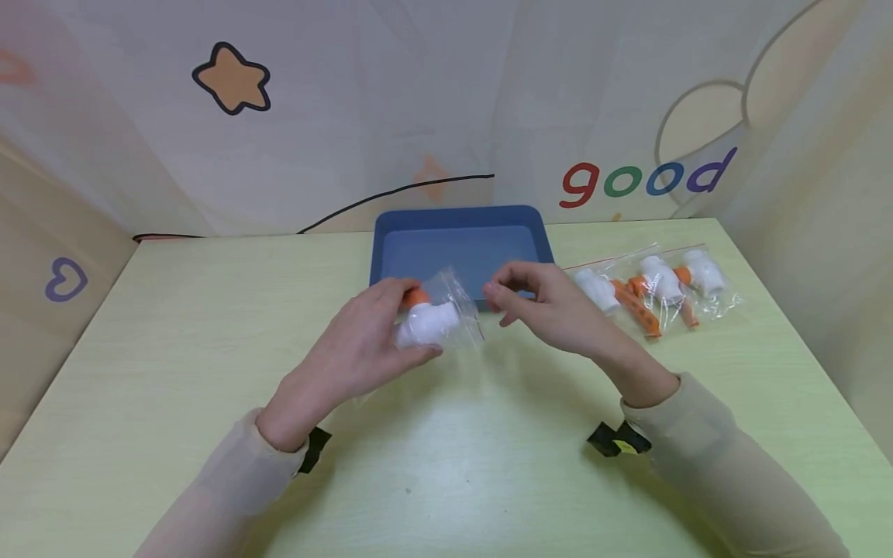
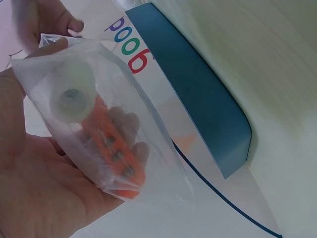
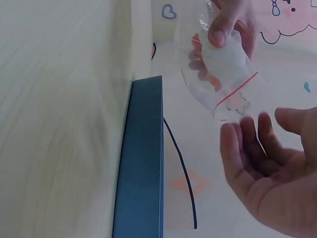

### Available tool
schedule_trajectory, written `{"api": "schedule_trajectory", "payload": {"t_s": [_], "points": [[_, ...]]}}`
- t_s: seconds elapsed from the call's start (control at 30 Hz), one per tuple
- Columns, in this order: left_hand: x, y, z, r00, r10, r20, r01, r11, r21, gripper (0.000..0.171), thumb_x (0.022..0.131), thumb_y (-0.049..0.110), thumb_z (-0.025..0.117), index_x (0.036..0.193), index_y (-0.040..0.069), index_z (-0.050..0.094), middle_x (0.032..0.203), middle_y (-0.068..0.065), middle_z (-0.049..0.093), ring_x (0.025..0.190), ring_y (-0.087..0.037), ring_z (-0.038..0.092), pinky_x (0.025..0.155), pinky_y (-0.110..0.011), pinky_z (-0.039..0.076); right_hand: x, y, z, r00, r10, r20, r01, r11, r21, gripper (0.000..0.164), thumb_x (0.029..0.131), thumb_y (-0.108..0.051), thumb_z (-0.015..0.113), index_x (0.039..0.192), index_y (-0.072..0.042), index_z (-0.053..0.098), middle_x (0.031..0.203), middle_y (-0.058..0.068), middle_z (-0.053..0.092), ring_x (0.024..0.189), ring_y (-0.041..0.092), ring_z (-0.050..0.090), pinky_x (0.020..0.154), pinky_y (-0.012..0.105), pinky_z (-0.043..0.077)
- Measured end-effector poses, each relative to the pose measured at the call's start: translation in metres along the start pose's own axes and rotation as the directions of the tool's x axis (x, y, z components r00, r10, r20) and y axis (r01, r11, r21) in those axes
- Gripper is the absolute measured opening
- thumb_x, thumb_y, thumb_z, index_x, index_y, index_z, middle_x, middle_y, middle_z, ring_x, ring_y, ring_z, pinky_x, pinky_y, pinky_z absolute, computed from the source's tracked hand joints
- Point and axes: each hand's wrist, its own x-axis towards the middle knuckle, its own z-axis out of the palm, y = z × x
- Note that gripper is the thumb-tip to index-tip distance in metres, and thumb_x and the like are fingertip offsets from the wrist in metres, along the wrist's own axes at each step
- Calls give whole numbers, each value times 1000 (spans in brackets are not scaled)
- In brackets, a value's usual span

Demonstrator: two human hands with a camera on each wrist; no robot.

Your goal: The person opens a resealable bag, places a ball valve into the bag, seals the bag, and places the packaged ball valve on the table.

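A clear zip bag (image 1: 463,306) holds a white plastic ball valve (image 1: 427,322) with an orange handle (image 2: 115,153). My left hand (image 1: 359,337) grips the bag by its sides, thumb toward me and fingers behind, above the table's middle. The bag's red-lined zip end (image 3: 237,92) points toward my right hand (image 1: 554,306). That hand hovers just right of the bag, its fingers loosely bent, with nothing visible in them. In the right wrist view, its fingertips (image 3: 246,124) are close to the bag's end; whether they touch it I cannot tell.
Behind the hands, a blue tray (image 1: 460,248) stands at the table's back edge against a printed curtain (image 1: 335,116). Right of it lie several more bagged white valves (image 1: 659,280) with orange handles. The pale table (image 1: 446,480) extends around them.
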Motion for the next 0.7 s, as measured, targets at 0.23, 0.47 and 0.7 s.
{"api": "schedule_trajectory", "payload": {"t_s": [0.23,0.47,0.7], "points": [[1,0,0,998,-54,-22,54,998,-26,71,75,37,82,129,5,49,113,-2,55,90,-16,54,73,-32,51,-4,-1,6,970,124,211,-121,992,-27,38,98,-40,53,90,-10,74,82,7,70,83,33,65,62,40,56],[1,1,4,998,-30,-61,27,999,-44,70,75,37,82,128,4,49,111,-1,55,90,-15,53,73,-31,50,-4,-5,17,984,55,170,-67,995,69,28,96,-28,61,101,-3,72,94,7,71,89,23,67,68,41,57],[1,3,6,996,3,-91,-8,999,-50,68,76,37,81,126,4,50,108,0,55,88,-14,53,72,-30,49,-4,-6,21,995,38,96,-53,986,161,24,96,-19,61,105,1,70,96,12,68,86,29,67,75,43,56]]}}
